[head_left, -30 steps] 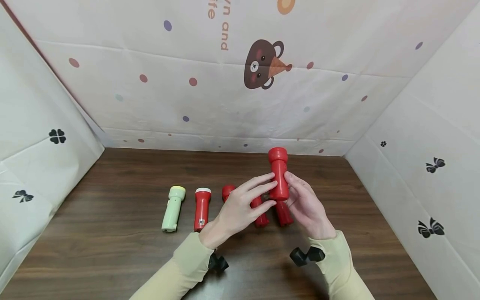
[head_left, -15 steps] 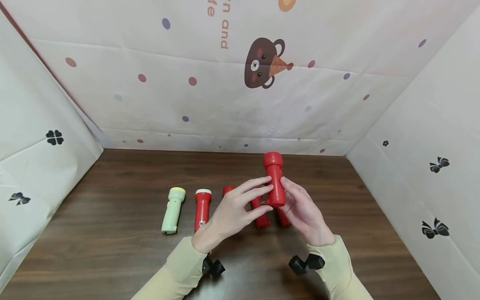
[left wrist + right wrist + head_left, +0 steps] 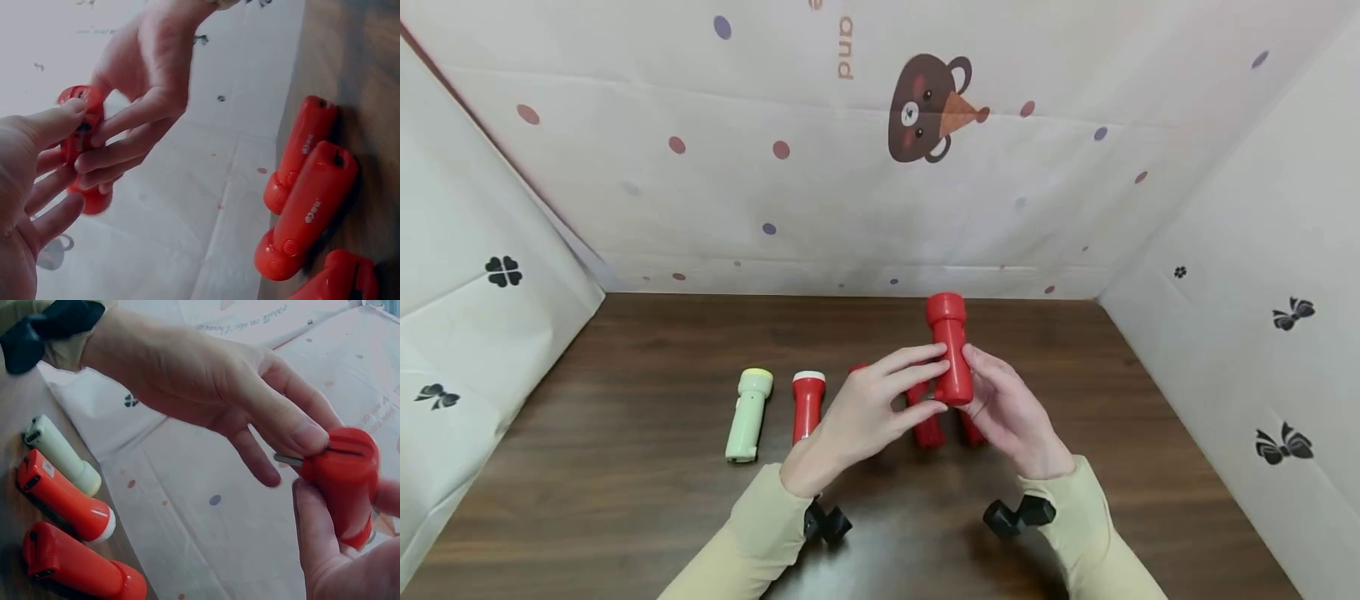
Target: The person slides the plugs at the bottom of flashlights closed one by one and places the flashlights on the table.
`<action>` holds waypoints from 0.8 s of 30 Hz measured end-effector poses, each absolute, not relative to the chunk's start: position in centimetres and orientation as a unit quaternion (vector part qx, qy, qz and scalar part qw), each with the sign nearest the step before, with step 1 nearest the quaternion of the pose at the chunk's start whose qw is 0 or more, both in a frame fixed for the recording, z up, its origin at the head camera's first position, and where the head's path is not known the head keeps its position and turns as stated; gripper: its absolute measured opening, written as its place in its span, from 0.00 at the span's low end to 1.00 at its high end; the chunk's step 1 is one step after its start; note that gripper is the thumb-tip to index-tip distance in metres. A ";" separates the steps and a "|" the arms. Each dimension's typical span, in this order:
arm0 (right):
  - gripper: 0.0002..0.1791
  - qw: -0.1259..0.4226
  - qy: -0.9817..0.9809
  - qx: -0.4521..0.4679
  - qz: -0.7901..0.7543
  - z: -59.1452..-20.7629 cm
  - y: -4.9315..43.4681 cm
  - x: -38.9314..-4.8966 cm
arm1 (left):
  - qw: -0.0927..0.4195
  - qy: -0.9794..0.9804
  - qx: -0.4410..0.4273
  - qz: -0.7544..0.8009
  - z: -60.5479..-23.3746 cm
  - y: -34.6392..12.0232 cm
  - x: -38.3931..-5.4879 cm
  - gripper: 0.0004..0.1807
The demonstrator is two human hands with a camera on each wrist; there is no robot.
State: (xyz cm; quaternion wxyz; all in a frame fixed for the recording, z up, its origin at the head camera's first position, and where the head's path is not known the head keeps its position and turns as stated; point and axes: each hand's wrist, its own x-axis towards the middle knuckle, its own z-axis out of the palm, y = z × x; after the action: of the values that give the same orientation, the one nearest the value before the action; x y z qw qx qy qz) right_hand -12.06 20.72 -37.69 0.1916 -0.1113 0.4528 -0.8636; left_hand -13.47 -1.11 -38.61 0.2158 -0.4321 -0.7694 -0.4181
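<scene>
Both hands hold a red flashlight (image 3: 952, 354) up over the table, its wide head pointing away toward the back wall. My right hand (image 3: 1018, 421) grips the body from the right side. From the left, my left hand (image 3: 868, 417) pinches the lower part between thumb and fingertips. In the right wrist view, the flashlight's tail end has a dark slot, and a small metal prong (image 3: 289, 460) sticks out beside the left thumb. Behind the hands lie red flashlights (image 3: 928, 429), partly covered; the left wrist view shows two of them (image 3: 306, 215) with white print and a round button.
A light green flashlight (image 3: 747, 421) with a yellow rim lies at the left of the row. Beside it is a red flashlight with a white rim (image 3: 808, 404), its lower end behind the left arm. The dark wooden table (image 3: 647, 500) meets printed white sheets (image 3: 820, 192) at the back and sides.
Both hands and the held flashlight have shifted slightly left and nearer to me over the last second. The grip looks much the same. The head view has tilted down a little.
</scene>
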 end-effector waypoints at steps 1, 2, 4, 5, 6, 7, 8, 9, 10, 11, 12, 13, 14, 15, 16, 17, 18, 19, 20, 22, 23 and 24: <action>0.19 0.193 0.452 -0.114 -0.863 -37.6 20.7 -12.2 | 0.219 -0.769 -0.431 -0.418 -38.4 -1.1 -13.5 0.29; 0.19 0.194 0.453 -0.118 -0.862 -37.4 20.7 -12.4 | 0.222 -0.770 -0.430 -0.417 -38.3 -1.2 -13.6 0.29; 0.19 0.200 0.453 -0.123 -0.860 -37.3 20.6 -12.4 | 0.226 -0.768 -0.432 -0.415 -38.2 -1.4 -13.5 0.29; 0.19 0.201 0.454 -0.124 -0.859 -37.4 20.6 -12.3 | 0.225 -0.767 -0.435 -0.414 -38.2 -1.4 -13.5 0.29; 0.19 0.201 0.454 -0.126 -0.859 -37.4 20.6 -12.2 | 0.222 -0.767 -0.439 -0.412 -38.2 -1.5 -13.4 0.29; 0.19 0.200 0.452 -0.127 -0.860 -37.4 20.6 -12.1 | 0.219 -0.767 -0.441 -0.411 -38.1 -1.5 -13.4 0.29; 0.19 0.197 0.452 -0.128 -0.860 -37.4 20.6 -12.0 | 0.218 -0.766 -0.444 -0.410 -38.1 -1.5 -13.4 0.29; 0.19 0.194 0.452 -0.130 -0.861 -37.4 20.6 -11.9 | 0.216 -0.766 -0.445 -0.411 -38.1 -1.5 -13.4 0.29; 0.19 0.191 0.452 -0.132 -0.861 -37.4 20.6 -11.9 | 0.216 -0.765 -0.446 -0.412 -38.1 -1.5 -13.4 0.29; 0.19 0.189 0.452 -0.135 -0.861 -37.5 20.5 -11.8 | 0.215 -0.765 -0.447 -0.412 -38.1 -1.6 -13.3 0.29; 0.19 0.188 0.452 -0.136 -0.861 -37.5 20.5 -11.8 | 0.215 -0.764 -0.447 -0.411 -38.1 -1.6 -13.3 0.29; 0.19 0.187 0.454 -0.137 -0.860 -37.6 20.5 -11.8 | 0.217 -0.764 -0.448 -0.410 -38.1 -1.7 -13.3 0.29; 0.19 0.187 0.454 -0.138 -0.860 -37.6 20.4 -11.8 | 0.220 -0.764 -0.448 -0.408 -38.2 -1.7 -13.4 0.30; 0.19 0.187 0.456 -0.139 -0.859 -37.6 20.4 -11.8 | 0.224 -0.764 -0.449 -0.405 -38.2 -1.8 -13.4 0.30; 0.19 0.187 0.457 -0.138 -0.859 -37.7 20.4 -11.8 | 0.230 -0.764 -0.450 -0.402 -38.3 -1.8 -13.4 0.30; 0.19 0.186 0.459 -0.138 -0.858 -37.7 20.3 -11.8 | 0.235 -0.763 -0.450 -0.399 -38.3 -1.9 -13.5 0.30; 0.19 0.184 0.461 -0.138 -0.857 -37.7 20.3 -11.9 | 0.239 -0.763 -0.452 -0.396 -38.4 -1.9 -13.6 0.31; 0.19 0.181 0.464 -0.136 -0.857 -37.7 20.2 -11.9 | 0.243 -0.762 -0.453 -0.394 -38.4 -1.9 -13.6 0.31; 0.19 0.180 0.465 -0.134 -0.857 -37.8 20.2 -11.9 | 0.247 -0.762 -0.454 -0.392 -38.4 -1.9 -13.7 0.31; 0.19 0.177 0.465 -0.132 -0.857 -37.8 20.2 -11.9 | 0.247 -0.760 -0.456 -0.391 -38.4 -1.8 -13.7 0.31; 0.20 0.178 0.464 -0.130 -0.858 -37.8 20.2 -11.9 | 0.246 -0.761 -0.456 -0.391 -38.4 -1.8 -13.7 0.31; 0.20 0.178 0.462 -0.127 -0.859 -37.9 20.2 -11.9 | 0.244 -0.761 -0.457 -0.390 -38.4 -1.8 -13.7 0.31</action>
State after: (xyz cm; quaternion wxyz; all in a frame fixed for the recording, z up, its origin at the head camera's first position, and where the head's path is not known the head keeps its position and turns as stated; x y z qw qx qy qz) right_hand -11.87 20.21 -37.87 0.1783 -0.1274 0.4624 -0.8591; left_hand -13.72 -1.81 -38.42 0.2438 -0.4566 -0.7615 -0.3902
